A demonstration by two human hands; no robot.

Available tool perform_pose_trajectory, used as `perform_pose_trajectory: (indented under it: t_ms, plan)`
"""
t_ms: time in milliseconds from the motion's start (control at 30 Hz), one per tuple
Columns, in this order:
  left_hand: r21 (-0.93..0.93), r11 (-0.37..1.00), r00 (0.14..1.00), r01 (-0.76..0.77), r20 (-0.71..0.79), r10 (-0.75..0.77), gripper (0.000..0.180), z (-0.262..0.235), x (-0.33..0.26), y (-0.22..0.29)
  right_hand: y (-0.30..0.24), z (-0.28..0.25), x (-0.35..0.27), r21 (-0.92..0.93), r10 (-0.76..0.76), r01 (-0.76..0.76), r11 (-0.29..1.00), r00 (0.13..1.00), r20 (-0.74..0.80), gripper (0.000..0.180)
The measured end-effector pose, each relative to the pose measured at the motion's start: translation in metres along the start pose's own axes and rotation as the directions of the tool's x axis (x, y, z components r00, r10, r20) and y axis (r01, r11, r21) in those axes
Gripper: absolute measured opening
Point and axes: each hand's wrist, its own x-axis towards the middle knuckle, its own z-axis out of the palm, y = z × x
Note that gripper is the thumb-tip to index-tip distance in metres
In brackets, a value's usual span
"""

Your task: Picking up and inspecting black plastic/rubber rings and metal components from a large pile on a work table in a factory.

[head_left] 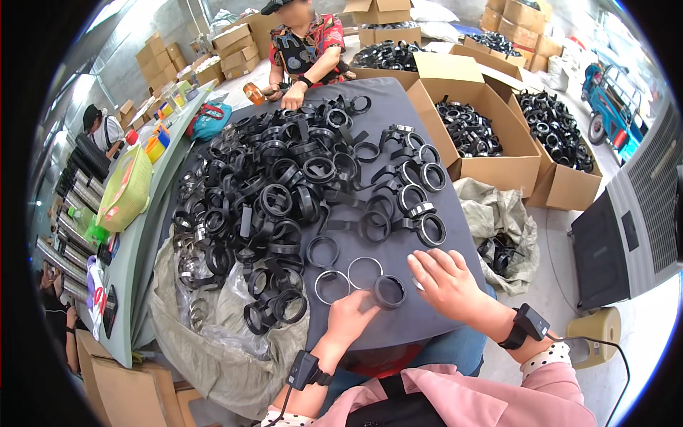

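My left hand [347, 320] pinches the near-left rim of a black plastic ring [390, 292] at the table's near edge. To its right is my right hand [448, 286], palm down, fingers long and pressed together. A small pale, shiny edge [418, 283] shows beneath those fingers; the rest of that thing is hidden. Just beyond my left hand lie two thin silver rings [366, 273], side by side, and a loose black ring [322, 251]. Farther right, several black rings with silver inner bands and short handles [431, 229] stand in a rough line.
A heap of black rings [277, 199] covers the left and far table [405, 324]. Across it, a person [306, 50] works with an orange-headed mallet [254, 93]. Cardboard boxes of rings [498, 174] stand right, above a woven sack [498, 213]. A green side table [131, 285] runs along the left.
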Motion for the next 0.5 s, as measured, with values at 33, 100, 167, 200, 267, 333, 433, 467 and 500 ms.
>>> perform_pose_trajectory:
  t_ms: [33, 100, 167, 200, 267, 333, 433, 467, 500]
  plan:
    - [-0.004, 1.000, 1.000, 0.001, -0.005, -0.001, 0.032, -0.002, 0.001, 0.005, 0.001, 0.002, 0.001, -0.013, -0.033, 0.033, 0.999, 0.999, -0.006, 0.074]
    - [-0.004, 1.000, 1.000, 0.009, -0.013, -0.009, 0.032, -0.004, 0.001, 0.009, 0.001, 0.002, 0.007, 0.156, -0.028, 0.021, 0.988, 0.999, 0.043, 0.072]
    - [-0.030, 0.996, 0.995, 0.087, 0.058, -0.085, 0.032, -0.005, 0.003, 0.011, -0.003, 0.009, 0.009, 0.311, -0.032, 0.002, 0.950, 0.995, 0.090, 0.070]
    - [-0.029, 0.996, 0.995, 0.090, 0.054, -0.088, 0.032, -0.003, 0.002, 0.009, -0.009, 0.024, 0.006, 0.482, 0.044, -0.083, 0.872, 0.995, 0.092, 0.068]
    - [-0.007, 0.999, 0.998, 0.041, 0.044, -0.041, 0.032, -0.001, 0.001, 0.003, -0.017, 0.051, 0.000, 0.677, 0.099, -0.158, 0.718, 0.987, 0.125, 0.065]
    - [-0.016, 0.998, 0.997, 0.060, 0.047, -0.059, 0.031, -0.002, 0.002, 0.005, -0.027, 0.067, 0.000, 0.677, 0.120, -0.171, 0.715, 0.985, 0.123, 0.067]
    - [-0.014, 0.994, 0.992, 0.105, 0.064, -0.104, 0.031, -0.001, 0.002, 0.005, -0.033, 0.074, 0.003, 0.601, 0.095, -0.147, 0.786, 0.989, 0.118, 0.070]
    - [0.000, 0.997, 0.994, 0.083, 0.065, -0.082, 0.031, 0.000, 0.001, 0.004, -0.033, 0.076, 0.004, 0.602, 0.090, -0.145, 0.785, 0.989, 0.121, 0.070]
    - [0.017, 0.998, 0.996, 0.063, 0.062, -0.064, 0.030, 0.000, 0.001, 0.002, -0.033, 0.077, 0.006, 0.588, 0.067, -0.135, 0.798, 0.988, 0.135, 0.071]
